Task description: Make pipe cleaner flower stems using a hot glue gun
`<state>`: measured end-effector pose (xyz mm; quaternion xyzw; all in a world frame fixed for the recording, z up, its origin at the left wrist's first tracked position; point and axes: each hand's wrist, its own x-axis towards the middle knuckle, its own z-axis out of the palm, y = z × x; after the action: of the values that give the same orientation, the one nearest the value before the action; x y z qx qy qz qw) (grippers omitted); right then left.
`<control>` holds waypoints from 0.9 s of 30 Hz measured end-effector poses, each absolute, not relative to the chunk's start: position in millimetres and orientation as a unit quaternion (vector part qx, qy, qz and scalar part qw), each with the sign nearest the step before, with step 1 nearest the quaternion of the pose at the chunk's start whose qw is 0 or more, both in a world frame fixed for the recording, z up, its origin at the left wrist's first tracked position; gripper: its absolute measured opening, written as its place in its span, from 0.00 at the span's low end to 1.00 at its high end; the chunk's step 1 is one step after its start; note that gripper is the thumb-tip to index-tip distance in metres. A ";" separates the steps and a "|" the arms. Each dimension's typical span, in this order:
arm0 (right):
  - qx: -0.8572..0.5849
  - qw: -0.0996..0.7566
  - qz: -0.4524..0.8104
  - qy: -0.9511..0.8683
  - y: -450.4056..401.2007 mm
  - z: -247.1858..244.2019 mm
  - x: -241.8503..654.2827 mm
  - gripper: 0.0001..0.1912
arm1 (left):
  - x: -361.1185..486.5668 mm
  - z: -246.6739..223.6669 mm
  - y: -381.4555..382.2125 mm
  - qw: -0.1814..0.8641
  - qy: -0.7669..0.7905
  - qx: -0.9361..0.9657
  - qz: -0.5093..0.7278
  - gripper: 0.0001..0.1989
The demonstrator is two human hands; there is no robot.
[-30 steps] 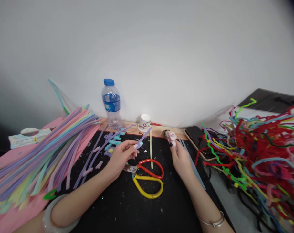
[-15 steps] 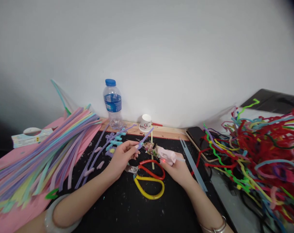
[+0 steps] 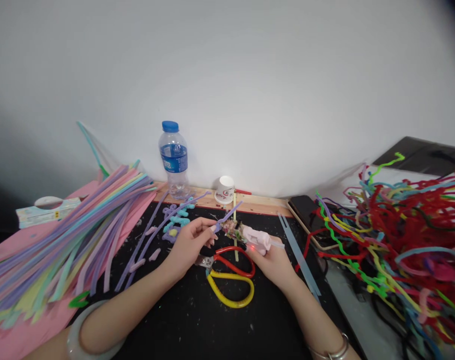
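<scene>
Between the fingertips of my left hand (image 3: 195, 241) is a purple pipe cleaner (image 3: 230, 212), its free end slanting up to the right. My right hand (image 3: 273, 263) is closed around a pale pink hot glue gun (image 3: 256, 239) with a small red light lit and a glue stick poking from its back. The gun's messy nozzle end points left and lies close to the pipe cleaner; whether they touch I cannot tell. Below both hands, scissors (image 3: 231, 303) with one red and one yellow handle lie on the black mat (image 3: 197, 325).
Pastel pipe cleaners (image 3: 100, 230) are heaped at left, tangled bright ones (image 3: 430, 240) at right. A water bottle (image 3: 174, 160) and paper cup (image 3: 225, 190) stand by the wall. Twisted blue and purple pieces (image 3: 178, 220), glue sticks (image 3: 300, 257) and a phone (image 3: 306, 215) lie around the mat.
The purple pipe cleaner's free end has tilted slightly lower and to the right. Both hands keep their holds and nearly the same places.
</scene>
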<state>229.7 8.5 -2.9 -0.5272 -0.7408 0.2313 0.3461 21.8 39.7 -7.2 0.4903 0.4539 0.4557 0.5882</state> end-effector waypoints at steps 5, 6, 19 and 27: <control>-0.539 0.338 0.208 -0.743 8.1 -1.6 229.0 0.08 | 21.7 -9.1 41.0 0.590 0.449 0.488 0.460 0.10; -0.538 0.337 0.205 -0.745 7.8 -1.3 229.0 0.08 | 21.7 -9.4 41.1 0.591 0.449 0.486 0.461 0.10; -0.531 0.339 0.208 -0.748 8.0 -1.8 229.7 0.08 | 21.5 -7.7 41.6 0.608 0.453 0.448 0.474 0.13; -0.534 0.330 0.149 -0.764 9.3 -1.2 230.5 0.10 | 19.9 -7.9 40.8 0.621 0.442 0.425 0.488 0.13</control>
<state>230.5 9.3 -1.2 -0.5345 -0.7636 0.1493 0.3300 19.9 40.8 -7.9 0.4249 0.4421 0.4882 0.6210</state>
